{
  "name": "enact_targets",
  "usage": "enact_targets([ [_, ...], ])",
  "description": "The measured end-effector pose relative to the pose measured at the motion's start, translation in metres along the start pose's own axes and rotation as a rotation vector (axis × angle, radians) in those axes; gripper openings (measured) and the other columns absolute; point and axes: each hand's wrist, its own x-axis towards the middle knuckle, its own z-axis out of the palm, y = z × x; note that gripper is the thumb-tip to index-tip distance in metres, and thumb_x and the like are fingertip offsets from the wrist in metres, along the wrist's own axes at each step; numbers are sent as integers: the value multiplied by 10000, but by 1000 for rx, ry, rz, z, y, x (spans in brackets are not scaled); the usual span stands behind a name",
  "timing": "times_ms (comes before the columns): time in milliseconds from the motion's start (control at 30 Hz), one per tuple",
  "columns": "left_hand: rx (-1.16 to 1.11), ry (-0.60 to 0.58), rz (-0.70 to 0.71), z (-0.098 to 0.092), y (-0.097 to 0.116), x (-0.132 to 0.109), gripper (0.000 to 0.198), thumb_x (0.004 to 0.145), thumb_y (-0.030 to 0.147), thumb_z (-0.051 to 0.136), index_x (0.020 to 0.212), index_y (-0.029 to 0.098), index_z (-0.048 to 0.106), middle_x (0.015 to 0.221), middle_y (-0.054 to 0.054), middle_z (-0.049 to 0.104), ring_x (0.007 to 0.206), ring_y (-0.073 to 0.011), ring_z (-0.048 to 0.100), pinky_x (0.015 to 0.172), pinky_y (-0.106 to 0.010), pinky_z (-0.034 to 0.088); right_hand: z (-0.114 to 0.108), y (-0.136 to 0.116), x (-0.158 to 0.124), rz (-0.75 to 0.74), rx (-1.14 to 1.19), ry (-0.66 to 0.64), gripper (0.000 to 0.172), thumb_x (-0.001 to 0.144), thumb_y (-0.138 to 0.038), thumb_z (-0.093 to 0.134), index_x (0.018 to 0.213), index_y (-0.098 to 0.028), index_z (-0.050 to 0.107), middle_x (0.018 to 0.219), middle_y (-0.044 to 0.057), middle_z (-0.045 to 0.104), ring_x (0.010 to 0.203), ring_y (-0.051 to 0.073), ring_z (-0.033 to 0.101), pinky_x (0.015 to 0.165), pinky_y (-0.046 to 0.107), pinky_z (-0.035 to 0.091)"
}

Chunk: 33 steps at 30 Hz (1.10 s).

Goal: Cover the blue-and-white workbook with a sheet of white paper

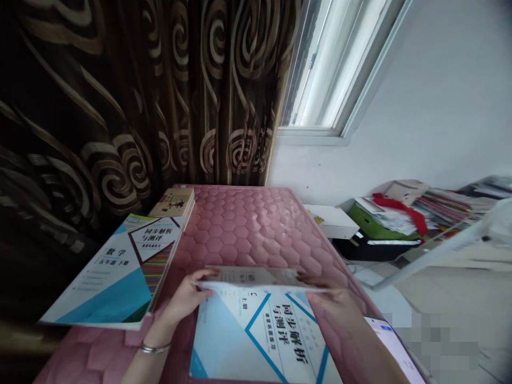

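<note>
My left hand (pixel 186 296), with a silver bangle at the wrist, pinches the left end of a thin book (pixel 256 277), its thumb below and fingers above. At the other end my right hand (pixel 334 304) grips the same book. It is seen nearly edge-on, with faint print on its upper face; I cannot tell its title. Below it a white-and-blue workbook (pixel 264 336) with Chinese lettering lies on the pink padded tabletop (pixel 240 229). Whether the two touch is unclear.
Left of my hands is a stack of workbooks (pixel 120 272), with a tan book (pixel 174 202) behind it. A phone or tablet (pixel 394 346) lies at the right edge. Patterned curtains (pixel 180 96) hang at the left; a white box (pixel 332 220) and piled papers (pixel 384 216) stand beyond the table.
</note>
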Motion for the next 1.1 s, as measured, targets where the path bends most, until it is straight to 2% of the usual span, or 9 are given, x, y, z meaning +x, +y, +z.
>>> enact_targets([
  [133, 353, -169, 215, -3, -16, -8, 435, 738, 379, 711, 1154, 261, 670, 1373, -89, 540, 1328, -288, 411, 1131, -467, 279, -8, 2, -15, -115, -172, -265, 308, 663, -502, 760, 867, -271, 772, 1063, 120, 717, 1118, 340, 600, 966, 511, 480],
  [200, 483, -226, 256, -8, -25, -9, 372, 850, 336, 576, 1215, 291, 631, 1436, -60, 476, 1380, -262, 334, 1141, -473, 261, -13, 8, -23, -158, -279, -341, 355, 710, -532, 713, 968, -292, 760, 1131, 110, 694, 1154, 332, 579, 1028, 550, 412],
  [267, 577, -245, 253, -13, -31, -11, 402, 912, 232, 434, 1275, 321, 578, 1477, -22, 424, 1402, -225, 294, 1141, -463, 270, -17, 13, -33, -200, -365, -383, 387, 760, -545, 660, 1065, -317, 727, 1196, 96, 664, 1199, 325, 548, 1071, 574, 350],
  [367, 667, -289, 281, -17, -30, -18, 510, 877, 159, 462, 1356, 332, 493, 1514, -10, 364, 1421, -230, 250, 1149, -469, 262, -24, 17, -46, -212, -443, -362, 404, 804, -550, 601, 1135, -334, 689, 1259, 81, 629, 1286, 322, 464, 1065, 572, 361],
  [500, 707, -333, 313, -17, -21, -30, 613, 830, 120, 502, 1392, 357, 438, 1519, -4, 352, 1428, -245, 232, 1155, -485, 247, -24, 14, -53, -205, -465, -354, 448, 836, -580, 529, 1178, -324, 664, 1309, 85, 592, 1328, 325, 408, 1044, 582, 383],
  [633, 720, -379, 309, -15, -17, -34, 623, 826, 128, 495, 1398, 364, 424, 1527, 7, 334, 1425, -239, 245, 1154, -479, 250, -20, 8, -54, -178, -506, -400, 395, 803, -538, 606, 1140, -348, 683, 1289, 82, 607, 1288, 333, 457, 1018, 576, 412],
  [800, 680, -371, 314, -13, -7, -41, 668, 759, 342, 677, 1386, 346, 448, 1505, -36, 376, 1413, -299, 265, 1142, -530, 239, -22, -3, -59, -125, -443, -343, 455, 791, -555, 605, 1182, -330, 661, 1323, 95, 579, 1284, 325, 462, 1030, 564, 404],
  [900, 627, -373, 329, -10, -3, -46, 678, 724, 428, 713, 1358, 340, 488, 1479, -47, 419, 1400, -298, 297, 1134, -504, 275, -25, -6, -59, -83, -431, -384, 471, 796, -567, 590, 1185, -313, 662, 1326, 103, 575, 1276, 322, 472, 1022, 542, 423],
  [1100, 569, -398, 342, -10, -12, -48, 666, 768, 265, 649, 1401, 290, 440, 1453, -68, 454, 1376, -248, 355, 1139, -452, 292, -20, 2, -58, -119, -472, -453, 418, 822, -525, 580, 1175, -320, 669, 1303, 88, 596, 1242, 297, 516, 1019, 482, 448],
])
